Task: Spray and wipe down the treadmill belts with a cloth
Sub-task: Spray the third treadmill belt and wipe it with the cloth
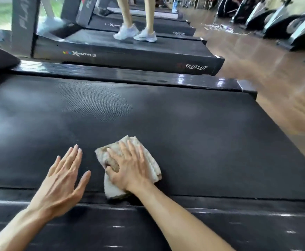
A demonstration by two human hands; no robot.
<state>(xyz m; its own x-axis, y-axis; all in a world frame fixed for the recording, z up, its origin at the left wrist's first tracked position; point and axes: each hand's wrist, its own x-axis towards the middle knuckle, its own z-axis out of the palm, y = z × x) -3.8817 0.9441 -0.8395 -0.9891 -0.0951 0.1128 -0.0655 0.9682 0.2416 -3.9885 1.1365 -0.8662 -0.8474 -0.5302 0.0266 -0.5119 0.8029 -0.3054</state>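
Right hand (130, 165): fingers spread flat over a folded beige cloth (148, 160), thumb tucked around its left fold, pressing it to the black treadmill belt (184, 124) near the belt's near edge. Left hand (63, 176): fingers straight, palm down just beside the cloth, holding nothing. Wide bare belt lies ahead and to both sides. Far side rail (130, 75) bounds it; another treadmill (130, 55) beyond carries a walker's white shoes (135, 34).

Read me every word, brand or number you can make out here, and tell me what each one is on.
"7000C": rear side rail of the next treadmill.
"PLA...", cut off by the frame: its grey upright.
Mirrored logo with a large "X": same treadmill's side panel; the rest is unreadable.
Marking on the farther treadmill: too blurred to read.
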